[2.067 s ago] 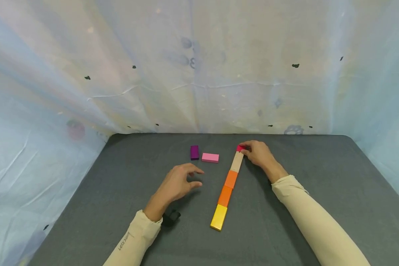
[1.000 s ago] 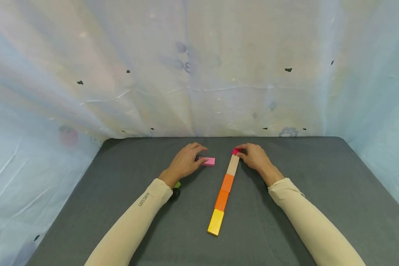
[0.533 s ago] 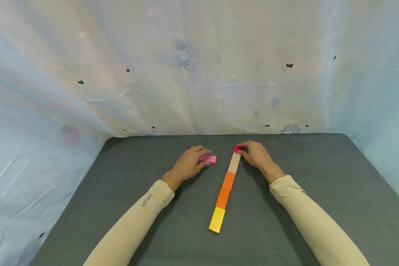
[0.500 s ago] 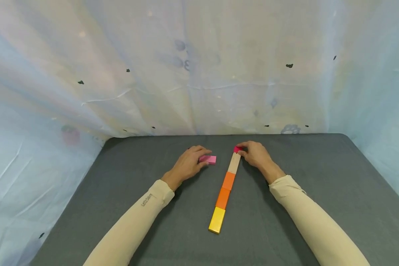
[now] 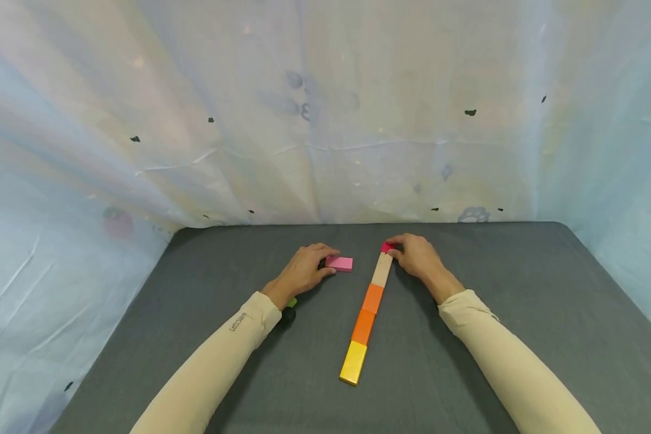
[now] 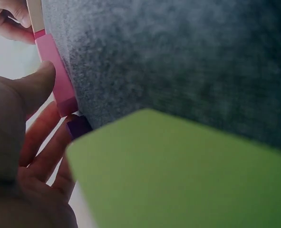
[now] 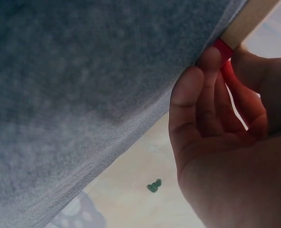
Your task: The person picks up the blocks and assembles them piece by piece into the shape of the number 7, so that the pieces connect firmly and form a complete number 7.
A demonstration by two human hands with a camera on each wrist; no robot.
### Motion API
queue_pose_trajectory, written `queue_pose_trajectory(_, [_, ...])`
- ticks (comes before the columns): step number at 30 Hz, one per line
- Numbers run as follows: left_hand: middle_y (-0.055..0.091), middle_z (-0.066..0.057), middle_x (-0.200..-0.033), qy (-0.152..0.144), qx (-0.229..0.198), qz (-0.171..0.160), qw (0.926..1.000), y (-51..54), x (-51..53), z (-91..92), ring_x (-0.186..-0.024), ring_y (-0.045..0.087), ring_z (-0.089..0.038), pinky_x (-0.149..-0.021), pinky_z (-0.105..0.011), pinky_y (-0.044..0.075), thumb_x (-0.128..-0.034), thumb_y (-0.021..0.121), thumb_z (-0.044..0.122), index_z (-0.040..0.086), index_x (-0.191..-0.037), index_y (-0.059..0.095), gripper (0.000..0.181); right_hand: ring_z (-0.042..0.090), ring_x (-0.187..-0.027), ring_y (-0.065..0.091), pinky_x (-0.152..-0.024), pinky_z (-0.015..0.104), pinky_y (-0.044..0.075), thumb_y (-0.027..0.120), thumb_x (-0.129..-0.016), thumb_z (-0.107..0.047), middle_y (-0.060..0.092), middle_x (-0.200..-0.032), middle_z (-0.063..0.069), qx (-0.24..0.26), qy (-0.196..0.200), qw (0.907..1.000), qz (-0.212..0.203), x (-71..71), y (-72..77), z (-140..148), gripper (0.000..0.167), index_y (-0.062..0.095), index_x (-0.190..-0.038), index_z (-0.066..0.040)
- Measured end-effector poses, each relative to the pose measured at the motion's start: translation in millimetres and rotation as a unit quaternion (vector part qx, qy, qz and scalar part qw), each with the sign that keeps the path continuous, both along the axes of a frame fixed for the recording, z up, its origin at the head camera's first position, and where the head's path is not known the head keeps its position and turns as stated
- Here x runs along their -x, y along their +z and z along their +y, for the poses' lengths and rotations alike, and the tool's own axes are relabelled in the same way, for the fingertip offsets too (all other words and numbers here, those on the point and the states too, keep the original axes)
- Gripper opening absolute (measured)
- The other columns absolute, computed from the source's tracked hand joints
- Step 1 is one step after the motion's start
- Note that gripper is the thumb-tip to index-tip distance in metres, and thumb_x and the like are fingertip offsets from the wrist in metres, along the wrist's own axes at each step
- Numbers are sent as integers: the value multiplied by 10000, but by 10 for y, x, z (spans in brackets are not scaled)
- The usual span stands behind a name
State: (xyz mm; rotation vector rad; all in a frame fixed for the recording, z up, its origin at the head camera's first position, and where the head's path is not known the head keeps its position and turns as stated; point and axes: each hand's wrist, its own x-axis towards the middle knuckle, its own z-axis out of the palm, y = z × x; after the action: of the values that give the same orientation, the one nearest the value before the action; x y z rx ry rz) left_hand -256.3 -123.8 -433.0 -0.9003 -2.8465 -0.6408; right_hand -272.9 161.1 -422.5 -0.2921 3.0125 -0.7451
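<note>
My left hand (image 5: 302, 268) has its thumb and index finger on opposite sides of a pink block (image 5: 342, 263), pinching its left end. Close to that end, by the other fingers, lies a dark purple block (image 6: 78, 127); the hand covers it in the head view. At the far end of a row of blocks, my right hand (image 5: 420, 258) pinches a red block (image 5: 386, 247), partly hidden by its fingers. From there the row runs toward me: a bare wood block (image 5: 382, 269), two orange blocks (image 5: 364, 326) and a yellow block (image 5: 353, 363).
A dark grey table (image 5: 222, 253) bears the blocks, with a pale printed curtain (image 5: 358, 150) rising behind its far edge. A green flat piece (image 6: 188, 171) at my left wrist fills much of the left wrist view.
My left hand has moved forward and right from beside the blocks to grip the pink block, and it now covers the purple one from above. My right hand stays at the red block.
</note>
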Motion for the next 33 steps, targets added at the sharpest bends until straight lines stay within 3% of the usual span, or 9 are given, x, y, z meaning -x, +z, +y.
queue_pose_trajectory(12, [660,-48,-1268,2,386,-279,9989,10,29,40,-1193,588,-220,-1068,-492,382,-936,687,294,154,-1297,666,388,373,-1212,596,-1024,568,464,630,-988,-246,622,-1358,163,-47,-69,10000,25,-4,10,-39,350,659,-1322,-145])
queue_pose_trajectory(22, [691,-50,-1236,-104,310,-127,9994,-38,55,31,-1154,612,-227,-1056,-490,409,-910,717,267,139,-1269,684,383,365,-1202,608,-1006,556,484,641,-981,-271,629,-1357,149,13,-99,9999,16,-3,-10,-55,357,665,-1316,-149])
queue_pose_trajectory(33, [696,-53,-1212,-172,250,-140,9994,-22,78,42,-1111,617,-219,-1054,-470,424,-915,715,266,125,-1266,685,379,372,-1218,592,-1043,565,455,627,-990,-250,626,-1359,159,-78,-81,9999,48,8,20,-45,355,656,-1326,-138])
